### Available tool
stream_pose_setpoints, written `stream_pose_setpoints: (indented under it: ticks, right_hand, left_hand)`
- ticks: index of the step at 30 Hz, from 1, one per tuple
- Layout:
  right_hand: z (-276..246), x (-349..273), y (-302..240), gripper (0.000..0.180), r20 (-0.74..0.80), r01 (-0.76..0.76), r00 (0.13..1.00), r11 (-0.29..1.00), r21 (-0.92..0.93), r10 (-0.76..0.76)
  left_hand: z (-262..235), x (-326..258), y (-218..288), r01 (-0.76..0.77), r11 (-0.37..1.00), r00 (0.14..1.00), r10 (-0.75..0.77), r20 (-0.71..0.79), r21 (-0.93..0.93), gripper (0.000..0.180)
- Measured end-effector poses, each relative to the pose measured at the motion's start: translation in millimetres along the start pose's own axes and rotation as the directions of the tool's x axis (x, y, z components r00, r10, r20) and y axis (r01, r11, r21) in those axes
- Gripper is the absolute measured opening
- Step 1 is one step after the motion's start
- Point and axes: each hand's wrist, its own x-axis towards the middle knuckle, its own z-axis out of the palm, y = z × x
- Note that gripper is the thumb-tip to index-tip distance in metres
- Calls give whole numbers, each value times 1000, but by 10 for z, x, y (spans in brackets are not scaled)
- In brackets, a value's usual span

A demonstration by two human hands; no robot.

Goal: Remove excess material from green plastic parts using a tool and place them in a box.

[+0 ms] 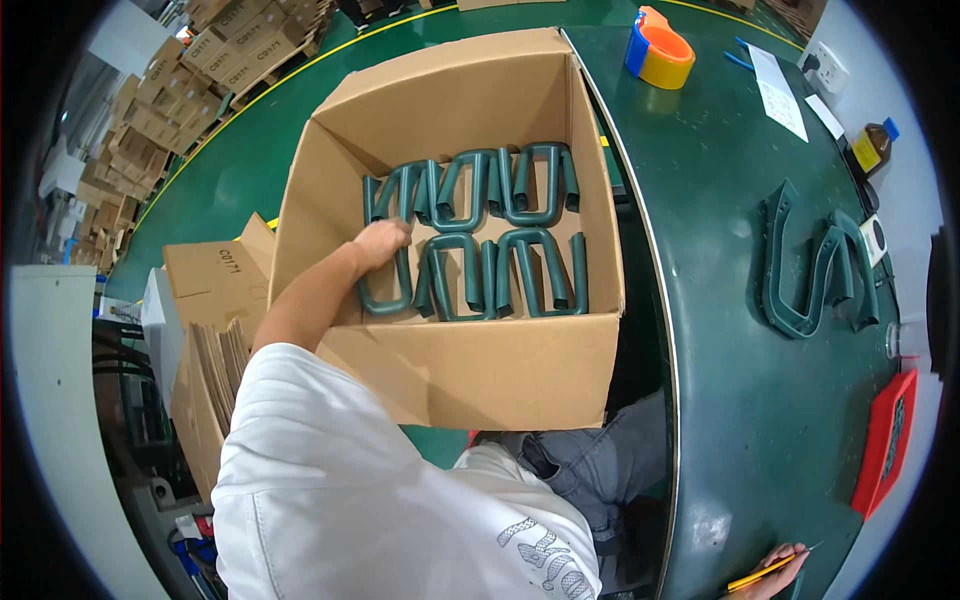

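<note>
My left hand (382, 243) reaches into a large open cardboard box (480, 375). Its fingers are curled round the upper end of a dark green U-shaped tubular part (388, 306) at the box's left side. More green U-shaped parts (541, 219) lie in two rows on the box's bottom, some turned the other way up. At the lower right, over the green table (740, 440), my right hand (785, 575) grips a thin yellow-handled tool (757, 577) with a fine pointed tip. The tool's exact kind is not clear.
Two green bent parts (795, 325) rest on the table, near a red tray (882, 450). An orange and yellow tape dispenser (662, 58), a paper sheet (778, 95) and a brown bottle (872, 145) stand farther back. Flattened cartons (205, 390) lean left of the box.
</note>
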Motion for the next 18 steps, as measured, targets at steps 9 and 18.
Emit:
stream_pose_setpoints:
  ticks: [9, 18]
  right_hand:
    - [18, -9, -13, 35, -15, -35, 999, 999, -9, 35]
    - [-549, 155, 476, 29, -98, -207, 970, 967, 149, 222]
  left_hand:
    - [109, -126, 53, 422, 858, 907, -401, 129, -295, 35]
    - [285, 151, 23, 722, 518, 692, -564, 451, -459, 27]
